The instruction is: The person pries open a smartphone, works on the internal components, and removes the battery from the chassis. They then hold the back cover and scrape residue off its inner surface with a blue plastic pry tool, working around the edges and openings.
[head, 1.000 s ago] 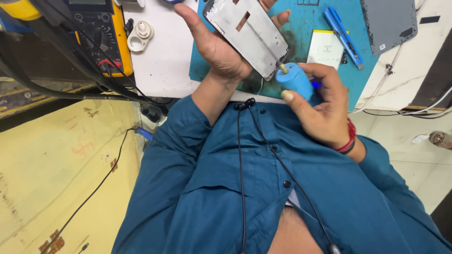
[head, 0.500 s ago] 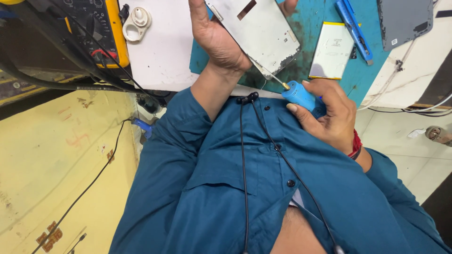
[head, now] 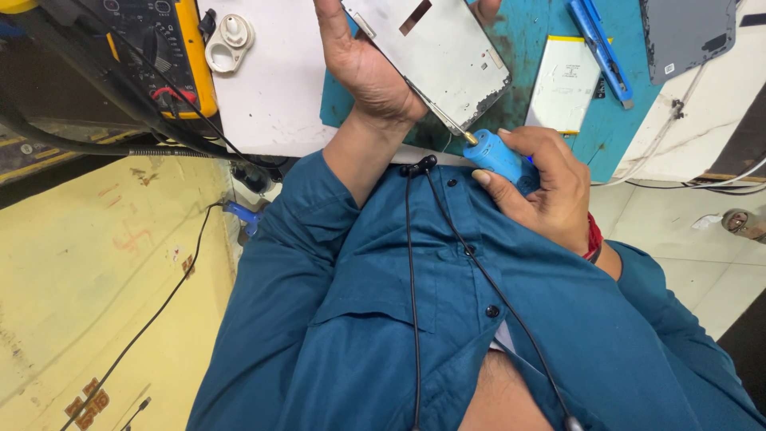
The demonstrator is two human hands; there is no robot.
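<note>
Right hand (head: pixel 550 191) drawn lower, fingers wrapped round blue screwdriver (head: pixel 496 156), left hand (head: pixel 371 68) gripping scuffed silver metal plate (head: pixel 443 52)

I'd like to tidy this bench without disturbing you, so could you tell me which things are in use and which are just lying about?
In use:
- metal plate, held by the left hand
- blue screwdriver, gripped by the right hand, tip at the plate's edge

Lying about:
- yellow multimeter
- white round part
- flat battery
- blue tool
- grey back cover
</note>
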